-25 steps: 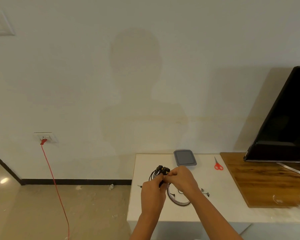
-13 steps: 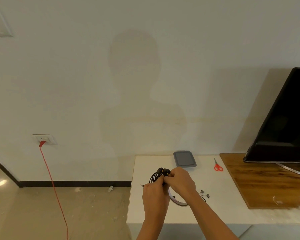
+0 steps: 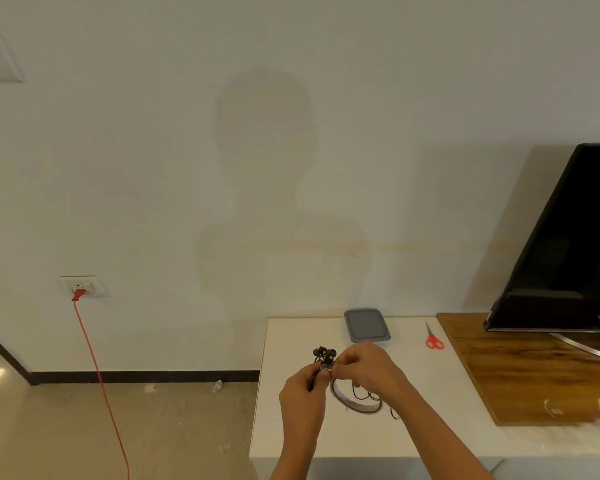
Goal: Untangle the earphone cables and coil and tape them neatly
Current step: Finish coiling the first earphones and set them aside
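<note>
A coiled bundle of black earphone cable (image 3: 323,355) is held above the white table (image 3: 426,400), its earbuds poking out at the top. My left hand (image 3: 302,396) grips the coil from below. My right hand (image 3: 364,367) pinches a small strip of tape against the coil where the two hands meet. A roll of tape (image 3: 355,403) lies on the table just under my right hand. More black earphone cable (image 3: 369,396) lies loose across the roll and beside it, partly hidden by my right wrist.
A grey lidded box (image 3: 366,324) sits at the table's back edge and red scissors (image 3: 433,339) lie to its right. A black TV (image 3: 568,251) stands on a wooden board (image 3: 520,372) at the right. A red cord (image 3: 97,375) hangs from a wall socket at the left.
Both hands have stayed together on the coil; the coil's loops are pulled tighter between the fingers, and a tape strip now shows at the pinch point.
</note>
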Tool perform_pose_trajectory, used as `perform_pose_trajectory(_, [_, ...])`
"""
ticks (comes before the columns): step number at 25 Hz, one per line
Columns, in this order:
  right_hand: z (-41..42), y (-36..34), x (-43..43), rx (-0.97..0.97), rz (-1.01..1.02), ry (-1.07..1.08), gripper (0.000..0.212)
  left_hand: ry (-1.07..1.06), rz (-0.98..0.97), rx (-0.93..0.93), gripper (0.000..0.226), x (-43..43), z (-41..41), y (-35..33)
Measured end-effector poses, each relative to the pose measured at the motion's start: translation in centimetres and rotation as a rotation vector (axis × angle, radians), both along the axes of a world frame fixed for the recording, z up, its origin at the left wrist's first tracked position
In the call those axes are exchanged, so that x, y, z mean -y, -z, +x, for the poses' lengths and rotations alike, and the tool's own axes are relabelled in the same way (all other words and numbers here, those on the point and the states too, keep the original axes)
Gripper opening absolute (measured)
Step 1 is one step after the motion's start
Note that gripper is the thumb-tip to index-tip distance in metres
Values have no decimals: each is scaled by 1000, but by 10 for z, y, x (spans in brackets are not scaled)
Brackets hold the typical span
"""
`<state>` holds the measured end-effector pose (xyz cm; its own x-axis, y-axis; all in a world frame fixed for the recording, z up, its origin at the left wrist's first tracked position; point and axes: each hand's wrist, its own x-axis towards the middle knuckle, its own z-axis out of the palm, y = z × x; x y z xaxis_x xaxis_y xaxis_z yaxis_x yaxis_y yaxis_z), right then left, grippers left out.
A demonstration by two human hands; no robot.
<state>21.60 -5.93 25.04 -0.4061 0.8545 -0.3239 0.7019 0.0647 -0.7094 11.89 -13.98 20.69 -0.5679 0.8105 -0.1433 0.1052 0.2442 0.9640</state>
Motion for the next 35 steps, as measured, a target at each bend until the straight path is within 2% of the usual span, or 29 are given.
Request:
perform_pose_trajectory(4, [-4,4,6,15,109,88,22,-27,8,460,17,2,1,-4])
perform_pose_trajectory(7, [-4,5,8,-47,106,95,24,-37,16,515,18,2,1,-2])
perform_pose_trajectory(12, [2,2,8,-149,99,71,8,-139,37,298,16,3,4,1])
perform_pose_trajectory(16, [-3,4,11,-194,90,97,4,-126,85,87,20,5,8,-2])
perform_pose_trajectory(22, [-8,10,9,-147,97,137,14,-174,112,47,22,6,15,0])
perform_pose_trajectory(25, [-10,17,6,-87,72,167,42,-172,93,26,22,5,16,2])
perform_pose_trajectory(27, [-10,20,5,-73,50,168,50,-154,87,4,22,6,16,3])
perform_pose_trajectory(32, [-7,21,-1,-37,25,139,43,-9,57,-133,21,10,8,4])
perform_pose_trajectory(35, [-2,19,-4,-42,18,99,36,93,78,-89,24,12,2,1])
